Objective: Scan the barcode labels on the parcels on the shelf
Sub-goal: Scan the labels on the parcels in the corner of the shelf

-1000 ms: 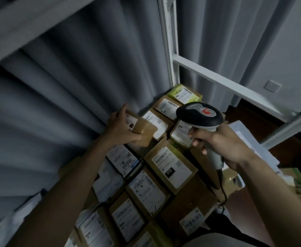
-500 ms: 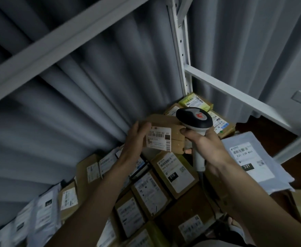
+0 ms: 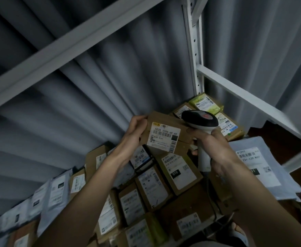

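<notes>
Fingers of the left hand (image 3: 137,129) are curled round a small brown cardboard parcel (image 3: 165,134), held up above the shelf's other parcels (image 3: 151,186). At three o'clock, the right hand (image 3: 215,148) grips a black-and-white barcode scanner (image 3: 199,120). A misread is risked if its head overshoots the white label (image 3: 164,136).

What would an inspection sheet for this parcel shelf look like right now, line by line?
Surface: shelf, white metal frame, packed with parcels.
Job's things: brown cardboard parcel lifted, white barcode label facing the camera; barcode scanner at its right edge.
Clutter: labelled cardboard boxes lying flat; grey mailer bags at right and left.
Grippers: left hand grips the parcel's left edge; right hand grips the scanner handle.
Cables: dark scanner cable trailing down.
Surroundings: grey curtain behind the shelf.
</notes>
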